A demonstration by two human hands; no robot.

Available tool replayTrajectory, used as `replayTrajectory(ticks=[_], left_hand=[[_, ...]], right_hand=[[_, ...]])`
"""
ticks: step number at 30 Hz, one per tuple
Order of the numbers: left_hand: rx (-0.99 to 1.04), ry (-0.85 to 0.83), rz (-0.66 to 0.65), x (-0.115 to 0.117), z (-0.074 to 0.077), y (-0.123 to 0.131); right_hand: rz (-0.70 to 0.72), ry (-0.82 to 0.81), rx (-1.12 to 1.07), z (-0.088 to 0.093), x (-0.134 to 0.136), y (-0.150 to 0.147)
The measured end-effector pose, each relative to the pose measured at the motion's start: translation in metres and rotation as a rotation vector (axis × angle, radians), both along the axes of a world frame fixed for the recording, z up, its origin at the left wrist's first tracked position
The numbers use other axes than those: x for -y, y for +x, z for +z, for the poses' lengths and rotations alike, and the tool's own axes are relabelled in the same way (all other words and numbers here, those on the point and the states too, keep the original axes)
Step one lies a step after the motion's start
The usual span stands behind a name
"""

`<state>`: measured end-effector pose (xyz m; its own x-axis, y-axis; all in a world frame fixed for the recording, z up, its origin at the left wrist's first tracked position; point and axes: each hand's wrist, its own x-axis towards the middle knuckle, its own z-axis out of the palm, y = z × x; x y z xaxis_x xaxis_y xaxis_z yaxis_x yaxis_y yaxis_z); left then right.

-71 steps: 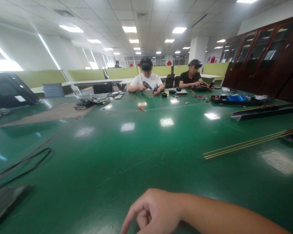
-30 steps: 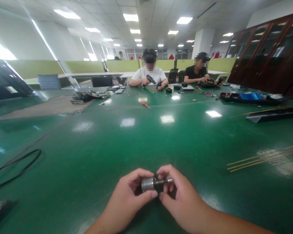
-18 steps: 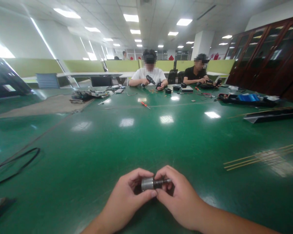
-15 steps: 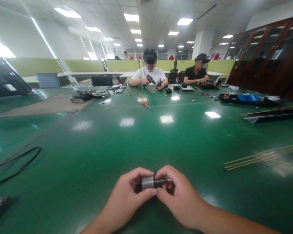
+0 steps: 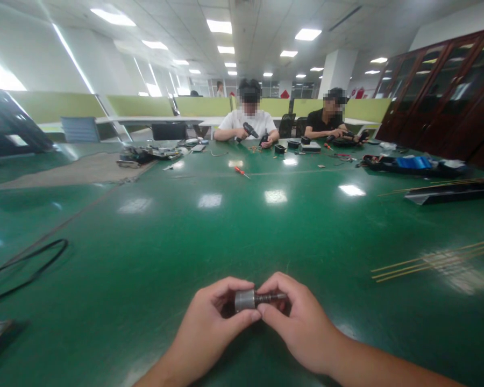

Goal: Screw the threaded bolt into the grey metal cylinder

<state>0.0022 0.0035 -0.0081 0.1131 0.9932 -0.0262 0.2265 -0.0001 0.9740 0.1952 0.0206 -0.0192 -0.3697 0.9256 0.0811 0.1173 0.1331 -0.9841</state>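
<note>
At the near side of the green table, a metal cylinder with a thin ridged shaft [image 5: 246, 301] lies sideways between my two hands. My left hand [image 5: 212, 322] is closed around the wide silver-grey cylinder, thumb below and forefinger above. From the right, the fingers of my right hand [image 5: 298, 317] pinch the part where the shaft leaves the cylinder. The shaft looks coiled or threaded and its narrow tip points right, toward my right palm. My fingers hide part of the cylinder's left end and the lower side of the shaft.
Thin brass-coloured rods [image 5: 435, 262] lie at right, near a dark metal channel [image 5: 452, 192]. A black cable [image 5: 44, 269] loops at left. An orange screwdriver [image 5: 241, 172] rests farther off. Across the table, one person [image 5: 248, 123] holds a power drill; another [image 5: 326, 123] handles dark parts.
My right thumb and forefinger have shifted slightly along the shaft, and less of the dark coiled part shows beside the cylinder. My left hand keeps its hold.
</note>
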Motion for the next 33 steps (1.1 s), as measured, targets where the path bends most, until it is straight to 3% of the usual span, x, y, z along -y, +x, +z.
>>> replayTrajectory(ticks=[33], left_hand=[[-0.001,-0.007,0.058,-0.0022,0.0023,0.0000]], right_hand=[[0.005,-0.030,-0.028,0.0002,-0.0010,0.0022]])
